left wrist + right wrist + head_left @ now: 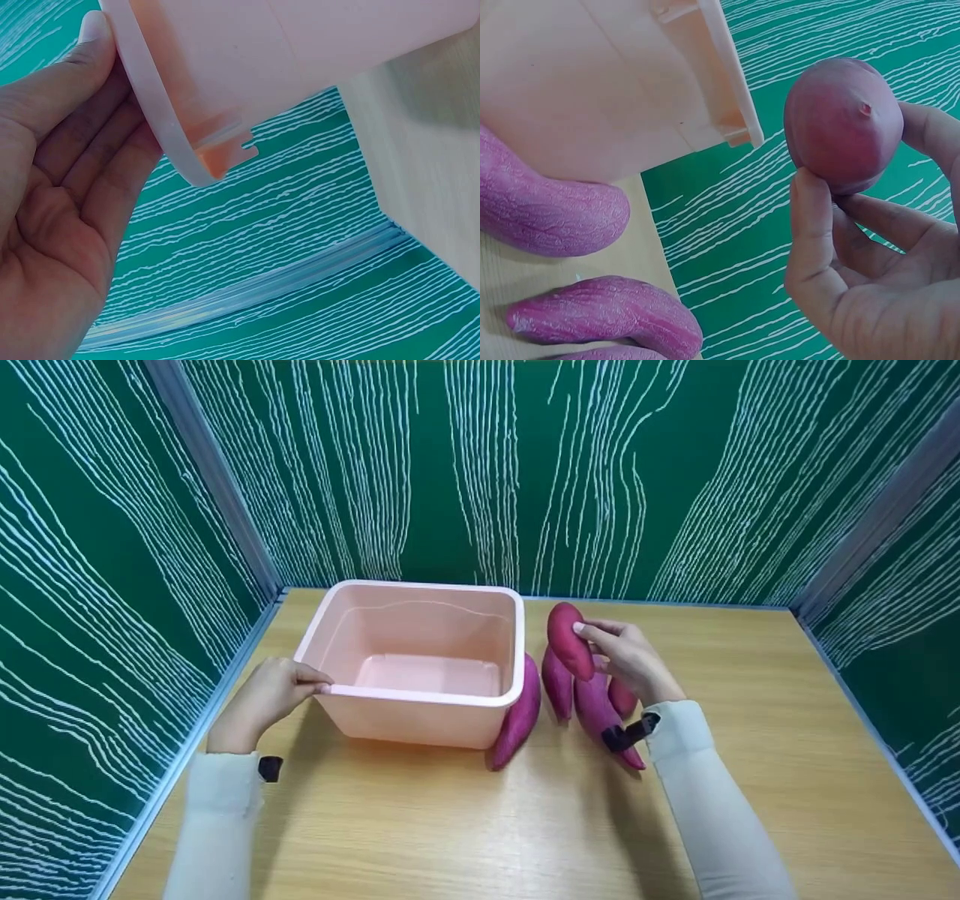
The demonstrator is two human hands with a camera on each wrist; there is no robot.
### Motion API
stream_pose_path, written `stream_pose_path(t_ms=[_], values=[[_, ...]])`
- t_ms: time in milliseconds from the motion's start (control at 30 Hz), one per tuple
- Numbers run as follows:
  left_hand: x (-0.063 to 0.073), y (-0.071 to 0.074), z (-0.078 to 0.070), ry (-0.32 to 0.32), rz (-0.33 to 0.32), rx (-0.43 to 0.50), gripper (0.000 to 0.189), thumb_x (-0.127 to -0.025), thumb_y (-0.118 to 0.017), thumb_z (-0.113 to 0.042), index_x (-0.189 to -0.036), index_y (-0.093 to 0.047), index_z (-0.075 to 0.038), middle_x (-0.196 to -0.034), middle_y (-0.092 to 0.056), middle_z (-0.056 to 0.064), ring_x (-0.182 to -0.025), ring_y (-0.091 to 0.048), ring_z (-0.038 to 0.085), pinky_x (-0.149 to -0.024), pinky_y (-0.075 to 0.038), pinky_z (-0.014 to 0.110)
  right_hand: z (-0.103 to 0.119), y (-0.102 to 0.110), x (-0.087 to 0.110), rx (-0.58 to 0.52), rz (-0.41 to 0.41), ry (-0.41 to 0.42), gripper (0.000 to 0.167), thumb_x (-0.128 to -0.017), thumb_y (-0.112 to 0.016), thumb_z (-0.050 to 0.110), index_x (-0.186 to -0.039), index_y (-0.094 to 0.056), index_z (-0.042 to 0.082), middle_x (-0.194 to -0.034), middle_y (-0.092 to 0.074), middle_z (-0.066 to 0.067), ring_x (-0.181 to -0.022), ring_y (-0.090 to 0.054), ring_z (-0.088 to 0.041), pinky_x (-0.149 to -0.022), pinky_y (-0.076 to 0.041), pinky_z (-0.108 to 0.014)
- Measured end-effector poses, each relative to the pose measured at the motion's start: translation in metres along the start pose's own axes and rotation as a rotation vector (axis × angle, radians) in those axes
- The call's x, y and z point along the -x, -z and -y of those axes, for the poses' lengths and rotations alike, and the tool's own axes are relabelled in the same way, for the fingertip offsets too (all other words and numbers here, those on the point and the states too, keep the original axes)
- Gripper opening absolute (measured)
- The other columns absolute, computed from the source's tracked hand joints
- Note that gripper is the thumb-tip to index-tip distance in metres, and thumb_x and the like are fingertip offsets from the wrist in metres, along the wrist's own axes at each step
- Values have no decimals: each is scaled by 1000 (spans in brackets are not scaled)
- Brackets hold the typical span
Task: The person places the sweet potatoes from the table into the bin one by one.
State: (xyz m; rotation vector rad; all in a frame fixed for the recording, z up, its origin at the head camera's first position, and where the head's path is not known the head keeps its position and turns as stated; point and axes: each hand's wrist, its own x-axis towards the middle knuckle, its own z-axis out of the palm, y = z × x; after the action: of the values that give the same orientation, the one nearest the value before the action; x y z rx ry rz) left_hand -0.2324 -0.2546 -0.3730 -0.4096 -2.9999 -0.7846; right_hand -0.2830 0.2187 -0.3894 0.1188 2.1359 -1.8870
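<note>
A pale pink plastic bin (pixel 420 697) stands on the table. My left hand (pixel 264 701) pinches its rim at the near left corner, thumb on one side and fingers on the other. Right of the bin, my right hand (pixel 634 660) holds a reddish sweet potato (pixel 568 639) up off the table, between thumb and fingers. In the right wrist view the rounded end of this sweet potato (pixel 840 124) faces the camera. Below that hand lie two purple sweet potatoes (pixel 556 690) and a redder one (pixel 622 699), partly hidden by the hand.
Another purple sweet potato (pixel 517 724) lies close along the bin's right side. Green panels (pixel 480 472) with white wavy lines wall in the wooden table (pixel 450 825) at the back and both sides, with metal posts at the corners.
</note>
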Motion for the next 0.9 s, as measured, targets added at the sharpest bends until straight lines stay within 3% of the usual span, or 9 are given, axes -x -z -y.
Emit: stream_pose_path(t_ms=[333,633,733,900], values=[[0,1,0,25,18,19,19,-87,-69,-9,-105,-75,-4,-105,-72,18,-93,-66,32,-92,-52,52,11,-11,-4,18,21,18,67,-91,-63,43,-144,-42,8,-110,-59,-6,-95,-58,-15,-81,-56,-25],[0,1,0,15,10,14,19,-86,-69,-9,-104,-75,-5,-103,-73,17,-92,-67,31,-91,-53,51,18,-20,-12,-46,39,46,48,-94,-62,35,-128,-55,3,-74,-57,4,-71,-53,-9,-71,-53,-23],[0,0,1,-6,-9,3,18,-86,-70,-9,-102,-76,-4,-101,-73,17,-89,-66,30,-88,-56,49,20,-23,-14,-83,43,44,44,-93,-63,33,-124,-57,3,-73,-59,4,-67,-55,-8,-69,-53,-24],[-1,-1,1,-9,-19,6,18,-85,-71,-10,-101,-76,-3,-100,-73,18,-90,-66,31,-88,-55,50,23,-27,-17,-104,64,33,51,-92,-64,33,-132,-54,4,-80,-66,1,-67,-62,-9,-68,-56,-25]])
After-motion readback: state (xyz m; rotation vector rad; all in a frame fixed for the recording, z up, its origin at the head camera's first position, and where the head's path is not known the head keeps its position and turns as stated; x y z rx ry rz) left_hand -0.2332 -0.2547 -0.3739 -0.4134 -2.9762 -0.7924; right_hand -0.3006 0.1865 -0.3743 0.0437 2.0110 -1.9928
